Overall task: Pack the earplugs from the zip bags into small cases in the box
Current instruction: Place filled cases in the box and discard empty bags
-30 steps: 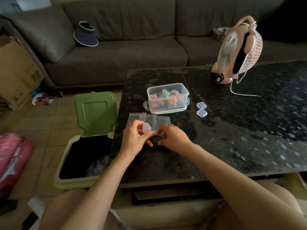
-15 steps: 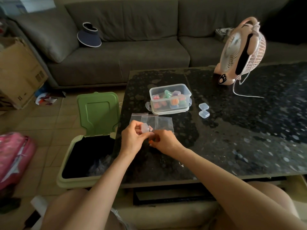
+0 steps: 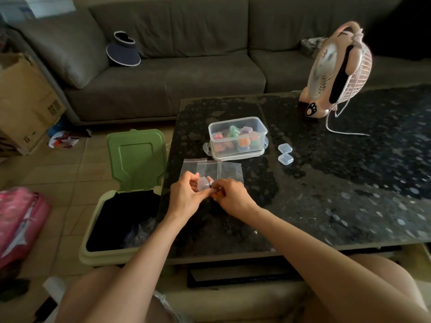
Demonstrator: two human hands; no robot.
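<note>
Over the near left part of the dark table, my left hand (image 3: 186, 197) holds a small clear case (image 3: 203, 183) between thumb and fingers. Touching it from the right, my right hand (image 3: 231, 195) pinches an orange earplug (image 3: 216, 194) at the case's edge. Several clear zip bags (image 3: 219, 170) lie flat just beyond both hands. Farther back stands the clear plastic box (image 3: 238, 138) with several small cases of coloured earplugs inside. Two empty small cases (image 3: 285, 153) sit to the right of the box.
A pink desk fan (image 3: 338, 71) with a white cord stands at the table's back right. A green-lidded bin (image 3: 121, 206) stands open on the floor, left of the table. A grey sofa (image 3: 186, 66) runs behind, with a cardboard box (image 3: 23, 101) at far left.
The orange earplug lay on the table under my hands; my right hand has picked it up and brought it against the case in my left hand.
</note>
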